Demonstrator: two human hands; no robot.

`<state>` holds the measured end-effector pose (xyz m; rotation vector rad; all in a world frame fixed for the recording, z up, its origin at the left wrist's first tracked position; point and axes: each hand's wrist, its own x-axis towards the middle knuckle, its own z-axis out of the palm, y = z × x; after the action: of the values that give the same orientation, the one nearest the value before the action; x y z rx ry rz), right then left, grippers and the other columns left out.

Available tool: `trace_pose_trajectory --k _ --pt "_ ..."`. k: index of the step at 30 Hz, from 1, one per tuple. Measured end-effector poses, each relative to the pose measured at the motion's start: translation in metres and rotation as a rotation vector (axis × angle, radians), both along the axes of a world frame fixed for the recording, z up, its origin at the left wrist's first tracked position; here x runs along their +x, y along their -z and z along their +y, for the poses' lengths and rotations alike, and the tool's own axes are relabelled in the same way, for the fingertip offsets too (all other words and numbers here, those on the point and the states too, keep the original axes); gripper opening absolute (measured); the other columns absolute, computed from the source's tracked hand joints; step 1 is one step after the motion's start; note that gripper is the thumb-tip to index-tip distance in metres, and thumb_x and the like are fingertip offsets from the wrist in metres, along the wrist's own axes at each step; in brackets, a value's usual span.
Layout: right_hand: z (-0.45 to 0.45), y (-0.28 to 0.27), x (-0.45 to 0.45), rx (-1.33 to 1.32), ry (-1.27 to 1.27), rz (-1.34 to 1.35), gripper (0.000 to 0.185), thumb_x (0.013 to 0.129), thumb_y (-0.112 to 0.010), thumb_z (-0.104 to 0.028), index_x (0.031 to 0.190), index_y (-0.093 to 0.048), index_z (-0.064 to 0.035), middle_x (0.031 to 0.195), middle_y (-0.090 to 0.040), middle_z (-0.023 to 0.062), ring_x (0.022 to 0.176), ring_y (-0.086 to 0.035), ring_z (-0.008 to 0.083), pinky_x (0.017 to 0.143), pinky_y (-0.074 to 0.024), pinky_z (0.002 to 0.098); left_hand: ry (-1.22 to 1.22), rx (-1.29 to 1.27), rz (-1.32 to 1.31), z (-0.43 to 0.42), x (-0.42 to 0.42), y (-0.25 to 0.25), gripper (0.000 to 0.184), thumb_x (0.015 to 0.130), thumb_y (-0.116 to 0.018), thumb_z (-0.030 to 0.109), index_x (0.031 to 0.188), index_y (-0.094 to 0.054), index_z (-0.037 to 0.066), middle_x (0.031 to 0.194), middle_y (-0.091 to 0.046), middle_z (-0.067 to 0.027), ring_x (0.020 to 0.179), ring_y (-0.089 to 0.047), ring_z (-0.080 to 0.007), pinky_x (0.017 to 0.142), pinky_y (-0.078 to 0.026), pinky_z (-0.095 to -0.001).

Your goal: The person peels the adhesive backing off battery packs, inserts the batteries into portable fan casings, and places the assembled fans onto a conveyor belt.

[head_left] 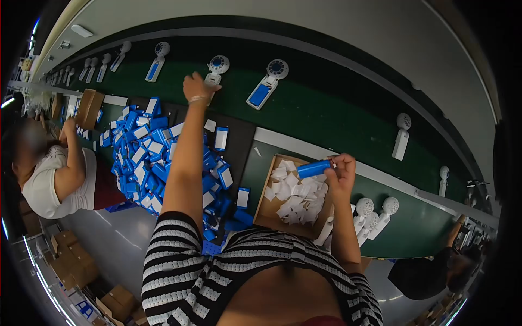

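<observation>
My left hand (199,87) is stretched out over the green belt, its fingers across the handle of a white handheld fan (218,65); the hand partly hides that handle. Between the thumb and fingers of my right hand (342,173) is a blue battery pack (314,169), held above a cardboard box (263,209) of small white paper pieces (302,198). To the left of my right hand, on the belt, lies another fan (267,84) with a blue battery in its opened handle. A big heap of blue battery packs with white labels (142,155) lies beneath my left forearm.
More white fans (157,61) are spaced along the belt (337,103). Several fans (375,217) stand by my right forearm. A pale rail (304,146) separates belt and worktable. One co-worker (60,168) sits at left, another person (424,274) at far right. Cartons (73,261) stand on the floor.
</observation>
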<state>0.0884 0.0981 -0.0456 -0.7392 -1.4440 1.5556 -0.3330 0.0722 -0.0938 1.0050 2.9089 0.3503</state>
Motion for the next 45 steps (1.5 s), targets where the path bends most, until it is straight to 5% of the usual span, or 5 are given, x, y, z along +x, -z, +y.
trace_pose_trajectory --k 14,24,35,39,45 --pt "0.008 -0.054 -0.094 0.636 -0.051 0.011 0.025 0.062 -0.072 -0.006 0.081 -0.057 -0.0032 0.083 -0.055 0.0068 0.072 -0.054 0.0195 0.058 -0.0447 0.0269 0.015 0.823 -1.727 -0.031 0.141 -0.075 0.068 0.078 -0.032 0.067 0.106 -0.050 0.007 0.079 -0.060 -0.0088 0.067 -0.061 -0.0190 0.057 -0.051 -0.0313" --pt "-0.006 -0.066 -0.086 1.015 0.033 -0.376 0.023 0.058 -0.073 -0.011 0.075 -0.060 -0.0029 0.102 -0.050 0.0125 0.089 -0.049 0.0251 0.070 -0.0437 0.0326 0.029 1.035 -1.662 -0.042 0.229 -0.102 0.078 0.080 -0.017 0.068 0.115 -0.046 0.006 0.098 -0.056 -0.0074 0.091 -0.054 -0.0162 0.078 -0.044 -0.0267" --pt "0.064 0.010 -0.103 -0.171 -0.222 -0.250 0.056 0.069 -0.060 0.007 0.106 -0.024 -0.0124 0.088 -0.057 0.0132 0.078 -0.059 0.0186 0.068 -0.0483 0.0290 0.359 0.319 -0.466 -0.057 0.179 -0.066 0.039 0.078 -0.057 0.037 0.091 -0.059 0.001 0.108 -0.051 -0.0174 0.093 -0.050 -0.0261 0.081 -0.039 -0.0346" --pt "0.151 0.085 -0.116 0.049 -0.163 -0.434 0.049 0.070 -0.062 0.004 0.108 -0.034 -0.0111 0.095 -0.056 0.0182 0.085 -0.058 0.0229 0.070 -0.0488 0.0309 0.224 -0.489 0.185 -0.079 0.113 -0.024 0.032 0.068 -0.065 0.037 0.080 -0.066 0.007 0.095 -0.049 -0.0124 0.099 -0.042 -0.0291 0.076 -0.032 -0.0403" --pt "0.117 0.044 -0.105 0.624 0.170 -0.670 0.036 0.069 -0.065 -0.001 0.099 -0.046 -0.0079 0.089 -0.055 0.0087 0.075 -0.055 0.0184 0.067 -0.0447 0.0258 0.188 0.075 -0.089 -0.082 0.140 0.008 0.046 0.066 -0.067 0.033 0.101 -0.056 0.005 0.086 -0.056 -0.0137 0.080 -0.051 -0.0282 0.072 -0.040 -0.0400"
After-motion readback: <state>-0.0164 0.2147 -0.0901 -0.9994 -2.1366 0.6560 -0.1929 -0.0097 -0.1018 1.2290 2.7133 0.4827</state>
